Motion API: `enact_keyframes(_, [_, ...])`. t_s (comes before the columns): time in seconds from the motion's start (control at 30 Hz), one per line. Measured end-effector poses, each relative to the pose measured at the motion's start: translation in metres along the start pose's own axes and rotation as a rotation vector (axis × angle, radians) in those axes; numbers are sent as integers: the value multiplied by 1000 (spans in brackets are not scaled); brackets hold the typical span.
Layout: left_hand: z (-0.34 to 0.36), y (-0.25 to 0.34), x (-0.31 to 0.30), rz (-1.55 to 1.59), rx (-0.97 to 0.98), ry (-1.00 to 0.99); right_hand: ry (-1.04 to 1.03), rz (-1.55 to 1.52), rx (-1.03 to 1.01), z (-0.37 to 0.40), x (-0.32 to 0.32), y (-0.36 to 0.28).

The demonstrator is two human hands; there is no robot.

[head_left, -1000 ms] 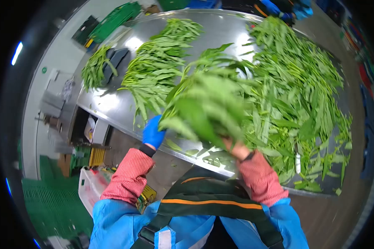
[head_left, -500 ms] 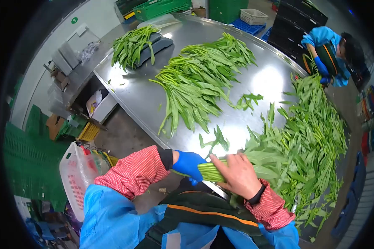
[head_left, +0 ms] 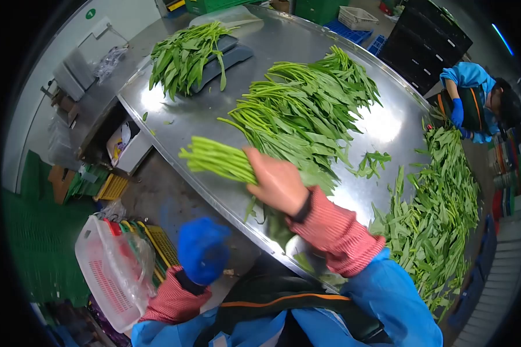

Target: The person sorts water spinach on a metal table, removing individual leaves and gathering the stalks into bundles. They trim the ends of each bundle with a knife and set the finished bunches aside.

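My bare right hand (head_left: 281,184) is closed around a bunch of water spinach (head_left: 217,159), held above the near edge of the metal table (head_left: 171,130). The cut stems point left, and the leaves trail under my wrist. My left hand (head_left: 202,251), in a blue glove, is off the table edge, apart from the bunch; motion smears its fingers. Beyond the right hand, more water spinach bunches (head_left: 307,107) lie in an overlapping row. A large loose heap of water spinach (head_left: 440,202) covers the table's right side.
Another bunch (head_left: 182,63) rests on a dark tray-like object (head_left: 228,66) at the far left. Stray leaves (head_left: 371,163) lie mid-table. A white plastic basket (head_left: 107,277) stands low at left. A co-worker (head_left: 474,104) in blue bends over the far right end.
My right hand has carried the bunch up and left, toward the row. The left hand has let go of the stems and dropped down and left, off the table edge.
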State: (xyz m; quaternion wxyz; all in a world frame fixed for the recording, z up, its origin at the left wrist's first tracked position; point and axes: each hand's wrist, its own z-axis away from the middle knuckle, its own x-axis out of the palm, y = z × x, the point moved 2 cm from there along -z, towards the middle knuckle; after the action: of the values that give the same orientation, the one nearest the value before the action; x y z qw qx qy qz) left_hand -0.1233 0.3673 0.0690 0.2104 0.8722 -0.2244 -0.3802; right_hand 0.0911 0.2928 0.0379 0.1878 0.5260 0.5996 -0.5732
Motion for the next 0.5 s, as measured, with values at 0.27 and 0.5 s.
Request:
enact_keyframes(0.27, [22,-18,64,212,-241,-166,-50,279,141,-65,101,41])
enact_keyframes(0.5, [19,-14,108,367,-257,-291,168,59,160,52,44,32])
